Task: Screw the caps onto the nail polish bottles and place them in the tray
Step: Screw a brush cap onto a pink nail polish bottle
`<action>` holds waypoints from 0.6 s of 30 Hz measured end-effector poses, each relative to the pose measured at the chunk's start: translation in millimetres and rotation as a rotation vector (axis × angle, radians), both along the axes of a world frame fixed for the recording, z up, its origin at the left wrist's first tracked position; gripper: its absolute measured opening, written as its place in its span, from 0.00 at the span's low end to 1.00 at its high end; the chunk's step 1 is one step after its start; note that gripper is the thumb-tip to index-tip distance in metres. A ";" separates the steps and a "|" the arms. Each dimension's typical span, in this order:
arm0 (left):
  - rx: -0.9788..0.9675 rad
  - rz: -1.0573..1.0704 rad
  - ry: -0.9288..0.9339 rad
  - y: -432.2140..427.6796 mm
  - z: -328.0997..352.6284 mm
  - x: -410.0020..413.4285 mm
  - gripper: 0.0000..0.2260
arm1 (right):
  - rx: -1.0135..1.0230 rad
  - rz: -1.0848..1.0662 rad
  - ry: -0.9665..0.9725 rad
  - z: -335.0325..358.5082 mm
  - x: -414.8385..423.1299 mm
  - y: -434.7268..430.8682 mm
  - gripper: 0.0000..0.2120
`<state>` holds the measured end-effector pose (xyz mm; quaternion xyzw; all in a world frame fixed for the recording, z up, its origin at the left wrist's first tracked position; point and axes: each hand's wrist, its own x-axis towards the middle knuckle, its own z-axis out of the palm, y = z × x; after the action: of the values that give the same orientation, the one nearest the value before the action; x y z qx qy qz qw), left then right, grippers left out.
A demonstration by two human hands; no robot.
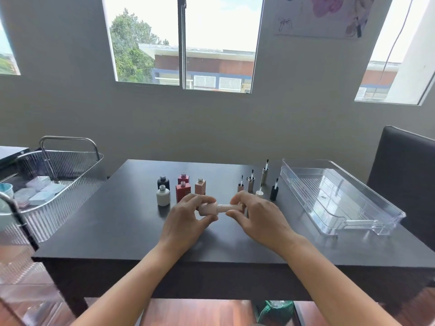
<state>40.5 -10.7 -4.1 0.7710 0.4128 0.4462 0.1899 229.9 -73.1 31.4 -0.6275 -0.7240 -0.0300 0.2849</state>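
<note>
My left hand [188, 215] grips a pale pink nail polish bottle [208, 208] held sideways above the dark table [117, 220]. My right hand [256, 215] pinches its matching pink cap [229, 207], which sits at the bottle's neck. Behind my hands stand several uncapped bottles: a black one [163, 182], a white one [163, 196], two red ones [183, 190] and a peach one [200, 186]. To their right several caps [251, 183] stand upside down with brushes pointing up, including a black cap [274, 191]. The clear plastic tray [367, 217] lies at the right.
A dark chair back [404, 170] rises behind the tray at the right. At the left a ribbed clear cart [58, 175] with a metal handle holds small boxes. The wall and windows lie beyond the table's far edge.
</note>
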 end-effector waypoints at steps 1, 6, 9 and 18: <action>0.008 -0.003 0.003 -0.3 0.0 0.0 0.17 | 0.010 0.001 -0.012 0.3 0.2 0.1 0.11; 0.037 -0.013 0.020 -1.2 -0.7 0.1 0.16 | -0.039 -0.035 -0.134 -1.3 1.3 4.2 0.22; 0.032 -0.017 0.024 -0.7 -1.3 0.2 0.16 | -0.047 0.012 -0.082 0.3 -1.0 2.5 0.22; 0.059 0.004 0.042 -0.2 -2.6 0.3 0.17 | -0.015 -0.010 -0.156 -1.5 -1.5 4.8 0.20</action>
<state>40.8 -10.9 -6.8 0.7847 0.4046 0.4425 0.1575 228.4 -68.3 29.9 -0.6288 -0.7412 -0.0747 0.2227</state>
